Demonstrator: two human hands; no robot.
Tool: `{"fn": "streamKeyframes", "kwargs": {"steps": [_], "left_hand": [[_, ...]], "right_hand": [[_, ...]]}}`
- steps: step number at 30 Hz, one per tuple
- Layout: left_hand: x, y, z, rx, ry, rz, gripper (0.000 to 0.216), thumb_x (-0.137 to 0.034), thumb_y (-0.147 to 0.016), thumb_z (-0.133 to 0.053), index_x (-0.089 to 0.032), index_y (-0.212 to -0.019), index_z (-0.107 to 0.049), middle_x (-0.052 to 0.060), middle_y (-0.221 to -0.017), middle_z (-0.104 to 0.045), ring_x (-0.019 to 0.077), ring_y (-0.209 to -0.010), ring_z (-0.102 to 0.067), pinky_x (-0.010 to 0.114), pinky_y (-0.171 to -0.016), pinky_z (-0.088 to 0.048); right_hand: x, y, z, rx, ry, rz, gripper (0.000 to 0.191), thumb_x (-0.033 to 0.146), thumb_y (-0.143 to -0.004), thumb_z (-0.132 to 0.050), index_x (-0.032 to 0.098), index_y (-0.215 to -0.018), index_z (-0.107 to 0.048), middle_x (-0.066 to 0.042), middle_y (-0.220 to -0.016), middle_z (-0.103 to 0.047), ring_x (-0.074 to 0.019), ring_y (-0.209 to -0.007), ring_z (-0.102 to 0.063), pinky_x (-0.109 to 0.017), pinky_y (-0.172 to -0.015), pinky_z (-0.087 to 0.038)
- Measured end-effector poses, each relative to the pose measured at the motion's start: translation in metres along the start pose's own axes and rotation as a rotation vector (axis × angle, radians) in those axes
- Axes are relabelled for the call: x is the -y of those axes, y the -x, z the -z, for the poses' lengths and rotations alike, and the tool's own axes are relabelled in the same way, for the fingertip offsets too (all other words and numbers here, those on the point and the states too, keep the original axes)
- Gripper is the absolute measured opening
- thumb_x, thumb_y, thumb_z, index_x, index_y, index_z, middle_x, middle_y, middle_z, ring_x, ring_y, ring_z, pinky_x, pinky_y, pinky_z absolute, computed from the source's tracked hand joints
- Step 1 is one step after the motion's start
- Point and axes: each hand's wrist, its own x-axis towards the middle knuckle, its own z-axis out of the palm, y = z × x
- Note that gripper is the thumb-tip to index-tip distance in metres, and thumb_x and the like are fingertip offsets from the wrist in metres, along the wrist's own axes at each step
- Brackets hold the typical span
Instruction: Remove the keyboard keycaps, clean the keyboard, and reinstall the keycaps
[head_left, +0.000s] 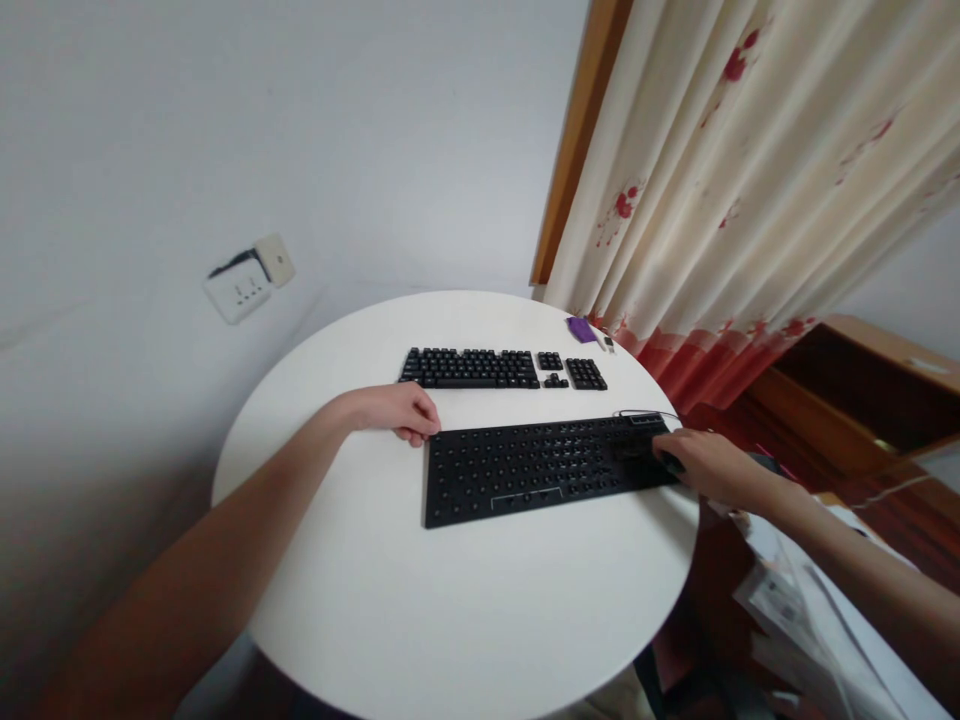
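A black keyboard base (536,468) with its keycaps removed lies across the round white table (465,610). Behind it the black keycaps (501,368) are laid out in keyboard order. My left hand (401,412) rests curled on the table at the base's far left corner, touching its edge. My right hand (705,465) grips the right end of the base, fingers closed over its edge. A thin cable (645,412) runs from the base's far right corner.
A small purple object (581,329) and a small white piece (608,344) lie near the table's far right rim. A cream curtain with red flowers (735,190) hangs at the right. Wooden furniture (862,400) and papers (795,600) sit beyond the table's right edge. A wall socket (247,280) is at the left.
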Motion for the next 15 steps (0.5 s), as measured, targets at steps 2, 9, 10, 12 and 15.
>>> {"fn": "streamKeyframes", "kwargs": {"steps": [2, 9, 10, 12, 15], "left_hand": [[0.0, 0.0, 0.0, -0.004, 0.0, 0.0, 0.032, -0.045, -0.068, -0.077, -0.017, -0.082, -0.076, 0.005, -0.073, -0.072, 0.0163, -0.07, -0.066, 0.025, -0.065, -0.049], [-0.006, 0.004, -0.003, -0.008, -0.007, -0.019, 0.031, -0.044, -0.068, -0.075, -0.016, -0.081, -0.075, 0.005, -0.069, -0.071, 0.0153, -0.067, -0.065, 0.024, -0.062, -0.047], [-0.007, 0.005, -0.003, -0.007, -0.011, -0.022, 0.031, -0.044, -0.068, -0.075, -0.016, -0.081, -0.075, 0.005, -0.069, -0.071, 0.0154, -0.067, -0.065, 0.024, -0.062, -0.046], [-0.008, 0.005, -0.004, -0.007, -0.012, -0.025, 0.031, -0.044, -0.068, -0.075, -0.016, -0.08, -0.075, 0.004, -0.068, -0.071, 0.0154, -0.067, -0.064, 0.025, -0.062, -0.046], [-0.007, 0.005, -0.004, -0.018, 0.0, -0.02, 0.03, -0.042, -0.067, -0.076, -0.016, -0.081, -0.075, 0.005, -0.068, -0.071, 0.0157, -0.067, -0.065, 0.025, -0.062, -0.047]], "right_hand": [[0.008, -0.002, 0.001, -0.002, -0.057, 0.039, 0.024, 0.006, -0.072, -0.054, 0.023, -0.088, -0.06, -0.005, -0.092, -0.07, -0.0228, -0.086, -0.065, -0.029, -0.071, -0.041], [0.058, -0.016, 0.012, -0.04, -0.169, 0.266, 0.025, 0.003, -0.073, -0.052, 0.021, -0.089, -0.059, -0.005, -0.089, -0.069, -0.0221, -0.088, -0.061, -0.03, -0.076, -0.042], [0.065, -0.019, 0.014, -0.043, -0.174, 0.296, 0.026, 0.002, -0.072, -0.053, 0.021, -0.089, -0.058, -0.005, -0.09, -0.068, -0.0221, -0.088, -0.061, -0.03, -0.077, -0.041], [0.076, -0.024, 0.017, -0.047, -0.183, 0.342, 0.03, 0.0, -0.07, -0.053, 0.021, -0.091, -0.059, -0.005, -0.091, -0.068, -0.0222, -0.09, -0.06, -0.03, -0.077, -0.041], [0.089, -0.032, 0.022, -0.035, -0.176, 0.392, 0.035, -0.001, -0.066, -0.053, 0.02, -0.092, -0.059, -0.005, -0.093, -0.068, -0.023, -0.092, -0.059, -0.03, -0.077, -0.041]]}}
